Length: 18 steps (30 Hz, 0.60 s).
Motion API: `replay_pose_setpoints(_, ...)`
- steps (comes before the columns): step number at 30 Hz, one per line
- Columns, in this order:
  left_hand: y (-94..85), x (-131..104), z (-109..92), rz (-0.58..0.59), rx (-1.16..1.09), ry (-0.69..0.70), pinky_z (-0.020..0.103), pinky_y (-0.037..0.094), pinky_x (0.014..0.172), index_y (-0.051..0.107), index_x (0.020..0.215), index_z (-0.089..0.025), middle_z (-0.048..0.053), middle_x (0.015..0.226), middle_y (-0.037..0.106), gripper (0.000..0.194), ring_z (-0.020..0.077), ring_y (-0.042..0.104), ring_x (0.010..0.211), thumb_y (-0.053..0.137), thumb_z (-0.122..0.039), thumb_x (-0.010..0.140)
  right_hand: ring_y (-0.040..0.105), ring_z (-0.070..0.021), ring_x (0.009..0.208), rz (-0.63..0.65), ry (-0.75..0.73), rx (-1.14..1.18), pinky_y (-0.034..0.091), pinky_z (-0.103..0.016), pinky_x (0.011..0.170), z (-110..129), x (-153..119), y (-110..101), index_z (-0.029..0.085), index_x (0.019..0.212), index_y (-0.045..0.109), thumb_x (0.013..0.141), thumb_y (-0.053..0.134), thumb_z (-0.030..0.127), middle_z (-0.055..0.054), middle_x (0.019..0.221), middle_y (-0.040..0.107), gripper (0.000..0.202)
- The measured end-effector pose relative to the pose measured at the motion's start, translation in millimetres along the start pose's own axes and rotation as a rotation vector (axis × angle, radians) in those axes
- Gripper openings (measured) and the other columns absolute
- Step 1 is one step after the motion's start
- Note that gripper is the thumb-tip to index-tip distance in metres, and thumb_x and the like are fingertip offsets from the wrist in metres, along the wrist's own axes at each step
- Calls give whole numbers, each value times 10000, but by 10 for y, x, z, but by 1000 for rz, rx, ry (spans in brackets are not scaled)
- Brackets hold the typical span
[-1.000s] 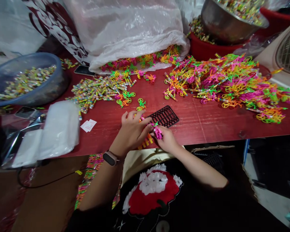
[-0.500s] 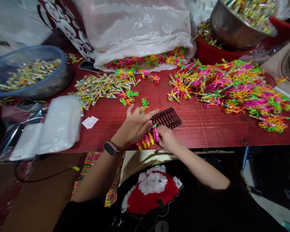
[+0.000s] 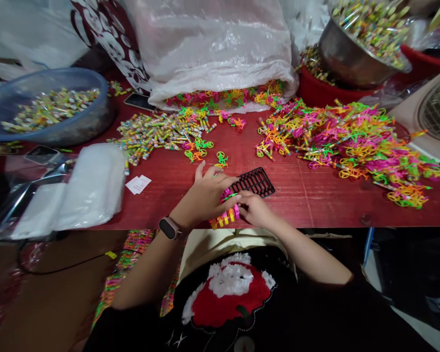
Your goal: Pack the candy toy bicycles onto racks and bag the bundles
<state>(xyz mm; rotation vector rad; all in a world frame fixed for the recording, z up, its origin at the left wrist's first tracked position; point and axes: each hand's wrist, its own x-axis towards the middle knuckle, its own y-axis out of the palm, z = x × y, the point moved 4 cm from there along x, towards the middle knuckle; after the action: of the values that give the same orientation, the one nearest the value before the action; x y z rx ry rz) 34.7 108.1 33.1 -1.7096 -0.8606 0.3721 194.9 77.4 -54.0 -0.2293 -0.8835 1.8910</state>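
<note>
A black slotted plastic rack (image 3: 255, 182) lies near the table's front edge. A row of pink, orange and yellow plastic toy pieces (image 3: 224, 218) stands at its near end, partly covered by my hands. My left hand (image 3: 209, 195) lies across the row and the rack's left side, fingers stretched out and thumb reaching toward the right fingertips. My right hand (image 3: 255, 209) pinches at the right end of the row, on a pink plastic toy piece (image 3: 236, 211); its fingertips partly hide it. Just beyond my left hand are small green and orange plastic bicycles (image 3: 222, 159).
Colourful plastic bicycles heap up at right (image 3: 366, 142); small wrapped tubes (image 3: 157, 132) pile at left. A blue basin (image 3: 106, 105), a white sack (image 3: 220, 49), a metal bowl (image 3: 337, 54) and a fan (image 3: 438, 110) stand around. Plastic bags (image 3: 90, 188) and paper slips (image 3: 138, 184) lie at left.
My left thumb has come forward over the row to meet the right fingertips. My right hand has shifted slightly at the end of the row. The view has tilted a little.
</note>
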Motion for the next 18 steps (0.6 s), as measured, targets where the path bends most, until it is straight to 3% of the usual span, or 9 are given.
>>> replay_pose_setpoints(2,3,-59,-74,-41,16,-29,687,143,1255,676,1326,-262,69,1318,718,366,358,503,1391,592,-427,1010,669,-203,932,33,-21,74,531,-334,863,-46,44,-220,190,935,750,872,634,80,-63,981,730,172)
replay_pose_setpoints(3,11,-92,-117,-66,25,-49,689,153,1251,687,1307,-261,71,1339,710,338,367,483,1423,580,-404,1019,680,-204,940,-8,10,70,537,-341,875,-114,91,-382,192,947,756,881,631,103,-64,1000,741,168)
replay_pose_setpoints(4,25,-122,-161,-89,33,-68,695,159,1245,700,1281,-256,78,1348,707,317,379,458,1454,563,-393,1030,685,-209,935,-93,72,29,542,-352,882,-214,152,-567,189,950,759,890,619,122,-70,997,747,166)
replay_pose_setpoints(6,66,-167,-234,-117,37,-98,703,165,1237,729,1201,-239,86,1335,713,288,395,408,1504,528,-379,1050,674,-231,865,-381,295,-170,550,-385,857,-482,275,-970,154,971,754,893,608,151,-99,936,738,165)
replay_pose_setpoints(7,88,-181,-258,-121,34,-107,702,171,1235,740,1161,-234,84,1318,721,281,396,393,1518,515,-367,1056,662,-251,875,-457,372,-297,547,-417,885,-604,341,-1118,135,967,752,885,633,175,-118,923,729,150)
replay_pose_setpoints(9,121,-200,-275,-119,24,-114,689,192,1233,748,1111,-233,69,1274,740,273,384,400,1521,497,-330,1063,641,-289,938,-488,430,-477,527,-476,957,-800,471,-1279,119,885,748,855,694,215,-158,937,716,115)
replay_pose_setpoints(13,81,-283,-226,-129,7,-88,672,201,1238,745,1033,-245,46,1256,755,242,356,429,1516,514,-311,1060,647,-285,926,-434,396,-504,523,-472,974,-933,499,-1242,149,741,707,838,696,180,-160,864,711,103)
replay_pose_setpoints(16,-16,-403,-181,-114,-29,-82,673,122,1264,729,1036,-270,33,1340,723,214,325,415,1537,529,-339,1065,655,-243,732,-412,478,-364,560,-409,794,-836,328,-1091,185,695,657,810,754,241,-102,723,689,161)
replay_pose_setpoints(18,-85,-468,-158,-116,-57,-104,659,82,1280,701,1128,-287,38,1429,671,216,296,410,1546,503,-359,1082,651,-216,671,-408,492,-148,557,-362,709,-688,240,-939,192,739,652,776,808,319,-65,714,696,205)
